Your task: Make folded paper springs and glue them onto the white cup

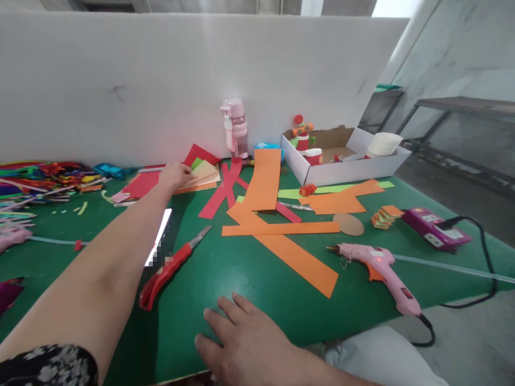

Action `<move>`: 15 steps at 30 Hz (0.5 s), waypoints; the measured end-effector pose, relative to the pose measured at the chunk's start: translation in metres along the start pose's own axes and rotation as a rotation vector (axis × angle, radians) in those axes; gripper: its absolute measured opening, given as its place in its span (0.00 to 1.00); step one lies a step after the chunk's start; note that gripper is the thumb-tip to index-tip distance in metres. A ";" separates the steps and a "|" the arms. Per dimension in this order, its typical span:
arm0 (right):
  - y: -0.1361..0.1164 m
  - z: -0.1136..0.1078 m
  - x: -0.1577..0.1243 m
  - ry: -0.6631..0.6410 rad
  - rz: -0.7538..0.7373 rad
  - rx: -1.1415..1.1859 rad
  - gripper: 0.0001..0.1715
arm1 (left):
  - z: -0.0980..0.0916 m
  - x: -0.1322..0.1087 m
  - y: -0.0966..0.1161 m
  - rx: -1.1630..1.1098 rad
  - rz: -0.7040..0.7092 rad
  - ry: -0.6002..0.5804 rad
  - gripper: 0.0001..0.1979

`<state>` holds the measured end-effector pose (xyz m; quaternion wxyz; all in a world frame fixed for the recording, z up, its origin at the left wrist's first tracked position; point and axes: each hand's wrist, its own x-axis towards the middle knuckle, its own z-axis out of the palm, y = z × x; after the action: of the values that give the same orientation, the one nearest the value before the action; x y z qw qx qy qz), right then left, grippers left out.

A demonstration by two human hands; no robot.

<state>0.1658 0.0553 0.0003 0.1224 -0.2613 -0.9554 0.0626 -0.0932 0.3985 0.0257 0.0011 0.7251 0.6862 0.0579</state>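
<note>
My left hand (177, 176) reaches to the far side of the table. Its fingers are closed at the edge of a stack of coloured paper (205, 174); the thumb's grip is partly hidden. A red sheet (140, 187) lies under that wrist. My right hand (245, 338) rests near the front edge, fingers spread on the green tabletop (193, 321), holding nothing. Between the hands lie red-handled scissors (173, 268), blades together, and a phone (161, 238) partly behind my left forearm. Orange paper strips (298, 262) and crossed red strips (221, 193) lie in the middle.
On the right are a pink glue gun (378, 260) with a cord, a purple box (434, 230) and a cardboard disc (348, 224). A white tray (341, 170) holds paper cups (384, 145). A pink bottle (236, 128) stands behind; pipe cleaners (40, 179) are heaped left.
</note>
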 end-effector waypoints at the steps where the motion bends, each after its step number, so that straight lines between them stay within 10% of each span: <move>1: 0.000 0.000 0.000 -0.002 0.004 0.003 0.14 | 0.000 0.000 0.000 -0.002 -0.005 0.005 0.21; 15: 0.000 -0.001 0.001 0.002 0.000 -0.006 0.14 | 0.001 0.000 -0.015 -0.133 0.026 -0.087 0.24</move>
<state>0.1657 0.0560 0.0010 0.1227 -0.2618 -0.9554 0.0597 -0.1077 0.3994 0.0240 0.0782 0.7342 0.6706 0.0717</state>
